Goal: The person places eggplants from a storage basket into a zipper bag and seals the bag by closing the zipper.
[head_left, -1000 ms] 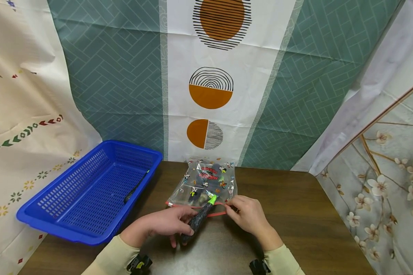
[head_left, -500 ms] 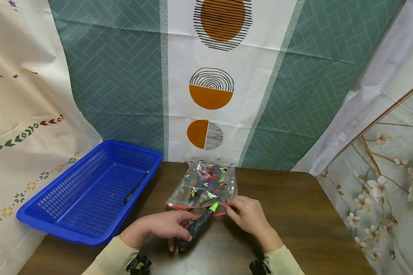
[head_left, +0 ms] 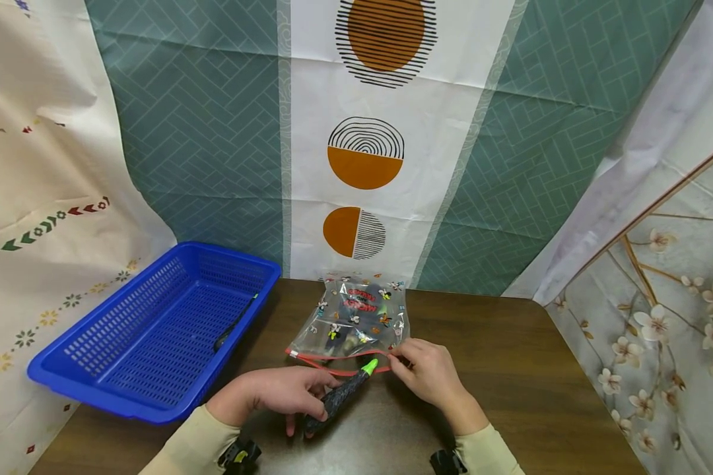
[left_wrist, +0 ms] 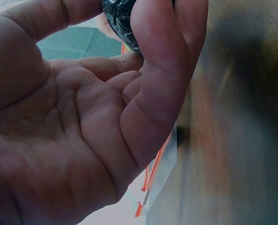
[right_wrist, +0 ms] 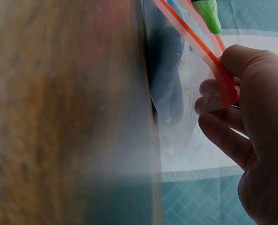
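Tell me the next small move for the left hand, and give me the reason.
Probably best: the left hand slides the dark item a little forward, green tip first, between the red lips of the clear bag. The tip sits at that mouth, the lips stand apart, and the right hand pinches their edge.

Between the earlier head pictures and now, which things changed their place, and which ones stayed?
The dark, wrinkled, elongated object with bright green tip moved downward in view, back from the far red edge of the clear, printed plastic bag. The left hand moved slightly with it, still gripping. The right hand still pinches the bag's edge; the bag and blue perforated plastic basket stayed.
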`<state>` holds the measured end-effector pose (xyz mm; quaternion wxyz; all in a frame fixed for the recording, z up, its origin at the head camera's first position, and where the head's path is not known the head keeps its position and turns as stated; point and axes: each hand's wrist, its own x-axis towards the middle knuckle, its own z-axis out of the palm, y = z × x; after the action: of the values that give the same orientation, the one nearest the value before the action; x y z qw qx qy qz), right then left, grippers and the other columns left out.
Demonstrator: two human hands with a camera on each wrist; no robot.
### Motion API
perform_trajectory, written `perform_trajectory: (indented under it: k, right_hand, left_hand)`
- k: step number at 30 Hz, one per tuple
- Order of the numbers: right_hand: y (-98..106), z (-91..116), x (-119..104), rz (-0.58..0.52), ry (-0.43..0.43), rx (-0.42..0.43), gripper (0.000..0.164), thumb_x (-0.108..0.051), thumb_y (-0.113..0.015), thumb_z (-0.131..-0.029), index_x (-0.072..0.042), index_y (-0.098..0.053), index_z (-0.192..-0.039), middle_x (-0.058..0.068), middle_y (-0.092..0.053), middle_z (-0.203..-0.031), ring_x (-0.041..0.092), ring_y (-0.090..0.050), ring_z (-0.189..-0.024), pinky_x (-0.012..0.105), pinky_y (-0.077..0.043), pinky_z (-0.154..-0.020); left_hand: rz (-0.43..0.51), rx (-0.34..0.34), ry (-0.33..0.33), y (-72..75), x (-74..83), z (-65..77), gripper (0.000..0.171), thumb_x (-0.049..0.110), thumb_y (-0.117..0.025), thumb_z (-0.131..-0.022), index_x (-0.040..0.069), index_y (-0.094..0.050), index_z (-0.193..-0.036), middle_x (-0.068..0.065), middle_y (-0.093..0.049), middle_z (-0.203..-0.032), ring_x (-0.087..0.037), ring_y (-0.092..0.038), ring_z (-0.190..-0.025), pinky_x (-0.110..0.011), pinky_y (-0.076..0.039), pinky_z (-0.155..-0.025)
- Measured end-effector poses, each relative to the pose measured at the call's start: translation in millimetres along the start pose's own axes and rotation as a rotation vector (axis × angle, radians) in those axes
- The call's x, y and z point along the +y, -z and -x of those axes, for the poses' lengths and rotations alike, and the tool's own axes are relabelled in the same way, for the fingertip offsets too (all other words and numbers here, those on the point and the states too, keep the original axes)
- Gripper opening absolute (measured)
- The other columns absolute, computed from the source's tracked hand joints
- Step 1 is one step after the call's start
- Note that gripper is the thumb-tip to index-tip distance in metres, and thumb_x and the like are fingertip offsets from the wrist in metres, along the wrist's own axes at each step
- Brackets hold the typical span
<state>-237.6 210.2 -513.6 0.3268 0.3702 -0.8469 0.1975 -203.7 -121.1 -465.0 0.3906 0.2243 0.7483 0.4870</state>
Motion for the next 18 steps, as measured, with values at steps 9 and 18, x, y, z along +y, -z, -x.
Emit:
perform_trajectory:
  k: [9,18]
  right_hand:
    - [-1.3,0.9,0.2,-0.003,0.007,0.009,0.014,-0.012,-0.09,-0.086,-0.019,-0.078,-0.088,-0.011,-0.073,-0.083,0.004,-0.062,-0.067,0.023,-0.052,-0.055]
    - [-1.9,0.2,0.9,-0.009,0.015,0.022,0.015,-0.011,-0.09,-0.085,-0.019,-0.077,-0.086,-0.011,-0.072,-0.081,0.003,-0.062,-0.067,0.023,-0.051,-0.055]
  left_hand:
    - [0.009,0.006,-0.009,-0.6,-1.9,-5.5,0.065,0.011,-0.075,-0.096,0.004,-0.055,-0.157,-0.015,-0.074,-0.094,-0.031,-0.074,-0.068,-0.03,-0.057,-0.045]
    - [0.031,0.063,-0.049,-3.0,0.9,-13.7,0.054,0.01,-0.072,-0.092,0.007,-0.063,-0.145,-0.015,-0.072,-0.097,-0.022,-0.073,-0.067,-0.027,-0.052,-0.042]
